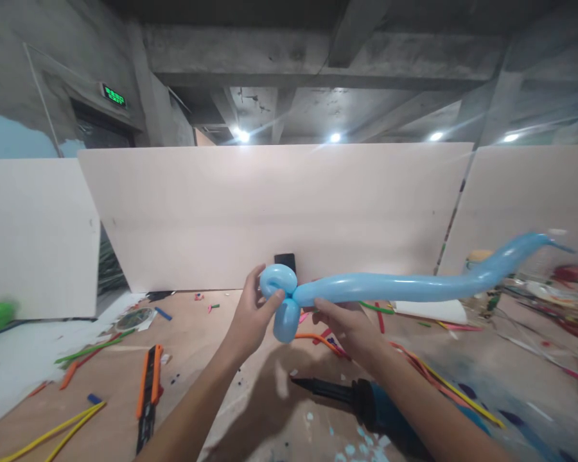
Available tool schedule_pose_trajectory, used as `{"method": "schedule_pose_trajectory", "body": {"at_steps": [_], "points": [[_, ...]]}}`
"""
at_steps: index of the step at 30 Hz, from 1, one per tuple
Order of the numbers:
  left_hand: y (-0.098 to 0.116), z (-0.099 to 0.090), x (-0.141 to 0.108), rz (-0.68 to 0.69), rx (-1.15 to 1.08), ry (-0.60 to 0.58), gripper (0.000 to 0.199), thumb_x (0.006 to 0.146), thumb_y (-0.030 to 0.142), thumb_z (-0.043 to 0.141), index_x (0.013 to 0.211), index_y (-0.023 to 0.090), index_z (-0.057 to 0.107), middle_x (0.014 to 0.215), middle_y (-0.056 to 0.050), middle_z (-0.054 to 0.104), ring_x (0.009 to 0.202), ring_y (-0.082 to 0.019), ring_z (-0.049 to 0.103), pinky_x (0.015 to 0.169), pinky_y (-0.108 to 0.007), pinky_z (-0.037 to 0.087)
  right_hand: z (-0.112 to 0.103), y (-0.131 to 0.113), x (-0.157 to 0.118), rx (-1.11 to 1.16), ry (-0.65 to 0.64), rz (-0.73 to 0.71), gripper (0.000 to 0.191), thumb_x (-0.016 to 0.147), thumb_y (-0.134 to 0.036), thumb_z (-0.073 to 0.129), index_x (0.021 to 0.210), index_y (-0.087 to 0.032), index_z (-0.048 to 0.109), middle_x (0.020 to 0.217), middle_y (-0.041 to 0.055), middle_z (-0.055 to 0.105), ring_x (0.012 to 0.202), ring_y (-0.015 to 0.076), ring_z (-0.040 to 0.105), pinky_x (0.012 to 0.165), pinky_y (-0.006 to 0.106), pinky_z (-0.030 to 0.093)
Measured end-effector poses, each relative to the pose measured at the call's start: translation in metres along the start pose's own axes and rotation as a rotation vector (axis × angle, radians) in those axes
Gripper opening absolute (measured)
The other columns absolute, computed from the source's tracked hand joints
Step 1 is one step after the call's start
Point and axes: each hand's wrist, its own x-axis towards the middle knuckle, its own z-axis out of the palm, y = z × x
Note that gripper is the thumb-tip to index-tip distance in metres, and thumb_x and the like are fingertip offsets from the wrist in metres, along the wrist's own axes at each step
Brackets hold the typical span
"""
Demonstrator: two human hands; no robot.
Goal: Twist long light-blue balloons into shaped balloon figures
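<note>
A long light-blue modelling balloon [376,287] is held up in front of me over the table. Its left end is twisted into a curled loop and a short bubble hanging below it. My left hand [248,321] is closed around the loop, thumb near the twist. My right hand [349,327] grips the long section from below, just right of the twist, its fingertips partly hidden behind the balloon. From there the balloon runs right and bends up to a thin, uninflated tail. Beneath my right forearm lies a balloon pump [366,401] with a black nozzle and blue body, partly covered.
An orange-and-black utility knife [149,388] lies on the left. Uninflated balloons, including a yellow one [60,431] and an orange one [318,339], are scattered about. A tape roll [133,319] sits farther left. A black phone-like object [285,260] leans against the white board [279,205].
</note>
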Motion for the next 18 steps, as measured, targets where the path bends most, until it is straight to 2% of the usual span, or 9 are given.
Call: {"method": "schedule_pose_trajectory", "body": {"at_steps": [2, 4, 5, 8, 9, 10, 11, 15, 18], "points": [[0.002, 0.001, 0.000, -0.010, 0.003, 0.041, 0.073, 0.074, 0.037, 0.067, 0.135, 0.022, 0.031, 0.131, -0.013, 0.048, 0.109, -0.024, 0.055, 0.090, -0.036, 0.044, -0.001, 0.001, 0.001, -0.008, 0.023, -0.008, 0.024, 0.071, -0.037, 0.071, 0.086, -0.018, 0.069, 0.087, 0.0057, 0.069, 0.083, 0.0210, 0.063, 0.069, 0.032, 0.045], [0.002, 0.001, -0.001, -0.092, -0.097, 0.018, 0.071, 0.073, 0.036, 0.068, 0.134, 0.024, 0.032, 0.130, -0.012, 0.048, 0.108, -0.023, 0.056, 0.087, -0.035, 0.046, -0.001, 0.000, 0.001, 0.050, -0.003, -0.012, 0.020, 0.072, -0.036, 0.070, 0.082, -0.019, 0.068, 0.084, 0.0044, 0.069, 0.080, 0.0199, 0.062, 0.067, 0.031, 0.045], [0.003, 0.002, -0.002, -0.156, -0.168, -0.031, 0.066, 0.075, 0.039, 0.066, 0.132, 0.024, 0.036, 0.128, -0.012, 0.051, 0.107, -0.024, 0.057, 0.085, -0.034, 0.047, 0.000, -0.001, 0.001, 0.086, -0.031, -0.012, 0.018, 0.072, -0.035, 0.070, 0.080, -0.019, 0.068, 0.083, 0.0038, 0.068, 0.080, 0.0197, 0.062, 0.067, 0.031, 0.044], [0.002, 0.004, -0.007, -0.328, -0.329, -0.272, 0.050, 0.079, 0.048, 0.059, 0.118, 0.019, 0.052, 0.112, -0.013, 0.061, 0.098, -0.025, 0.061, 0.077, -0.034, 0.049, 0.004, -0.003, -0.002, 0.143, -0.110, -0.024, 0.016, 0.074, -0.034, 0.068, 0.080, -0.020, 0.068, 0.085, 0.0033, 0.068, 0.081, 0.0195, 0.061, 0.069, 0.031, 0.045], [0.002, 0.005, -0.008, -0.341, -0.330, -0.324, 0.047, 0.078, 0.049, 0.059, 0.113, 0.017, 0.056, 0.106, -0.013, 0.064, 0.094, -0.025, 0.062, 0.076, -0.034, 0.048, 0.004, -0.003, -0.002, 0.120, -0.116, -0.033, 0.017, 0.074, -0.035, 0.067, 0.081, -0.020, 0.068, 0.086, 0.0035, 0.068, 0.081, 0.0195, 0.060, 0.069, 0.032, 0.045], [0.002, 0.006, -0.009, -0.323, -0.294, -0.329, 0.044, 0.077, 0.048, 0.061, 0.107, 0.016, 0.060, 0.099, -0.012, 0.066, 0.091, -0.024, 0.062, 0.075, -0.034, 0.048, 0.004, -0.004, -0.002, 0.078, -0.103, -0.047, 0.018, 0.074, -0.036, 0.067, 0.081, -0.020, 0.068, 0.084, 0.0036, 0.067, 0.079, 0.0194, 0.060, 0.069, 0.032, 0.045], [0.003, 0.007, -0.009, -0.277, -0.222, -0.290, 0.041, 0.075, 0.046, 0.064, 0.101, 0.015, 0.062, 0.094, -0.011, 0.067, 0.088, -0.024, 0.062, 0.075, -0.034, 0.048, 0.004, -0.003, -0.002, 0.027, -0.074, -0.061, 0.020, 0.073, -0.038, 0.068, 0.081, -0.019, 0.069, 0.080, 0.0035, 0.067, 0.076, 0.0192, 0.059, 0.069, 0.033, 0.046], [0.004, 0.006, -0.004, -0.048, 0.168, 0.009, 0.033, 0.071, 0.044, 0.068, 0.088, 0.016, 0.065, 0.085, -0.008, 0.069, 0.084, -0.024, 0.062, 0.076, -0.034, 0.046, 0.004, -0.003, -0.005, -0.155, 0.035, -0.086, 0.027, 0.072, -0.044, 0.067, 0.083, -0.019, 0.069, 0.068, 0.0033, 0.065, 0.067, 0.0199, 0.058, 0.065, 0.034, 0.047], [0.000, 0.000, 0.002, -0.025, 0.313, 0.098, 0.040, 0.073, 0.046, 0.063, 0.100, 0.016, 0.058, 0.091, -0.009, 0.068, 0.087, -0.025, 0.062, 0.078, -0.036, 0.046, 0.010, -0.003, -0.013, -0.303, 0.036, -0.108, 0.028, 0.072, -0.043, 0.067, 0.089, -0.021, 0.069, 0.083, 0.0058, 0.069, 0.084, 0.0255, 0.061, 0.076, 0.039, 0.048]]}}
